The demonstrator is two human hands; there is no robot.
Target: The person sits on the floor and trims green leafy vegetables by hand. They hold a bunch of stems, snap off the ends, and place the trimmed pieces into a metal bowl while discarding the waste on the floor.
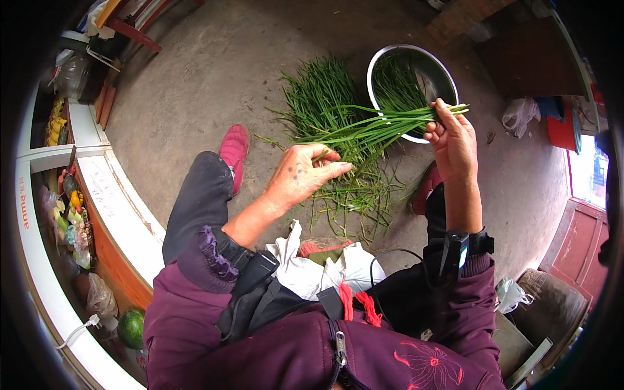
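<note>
My right hand [453,131] pinches a small bunch of long green chives [390,122] near its pale stem ends, in front of the steel basin's near rim. The leaves trail left towards my left hand [307,170], whose fingers are curled with the thumb stretched out. A bit of green shows between the left thumb and fingers; whether it is gripped cannot be told. On the concrete floor below lies a pile of chives [324,95], with loose trimmings [360,202] scattered nearer to me. More chives lie inside the steel basin [441,80].
A white cloth or bag [317,273] lies between my knees. On the left stands a white-framed shelf unit [117,190] holding vegetables and a watermelon [131,327]. To the right are a red bucket [563,129], a plastic bag [520,116] and a dark red door [580,248].
</note>
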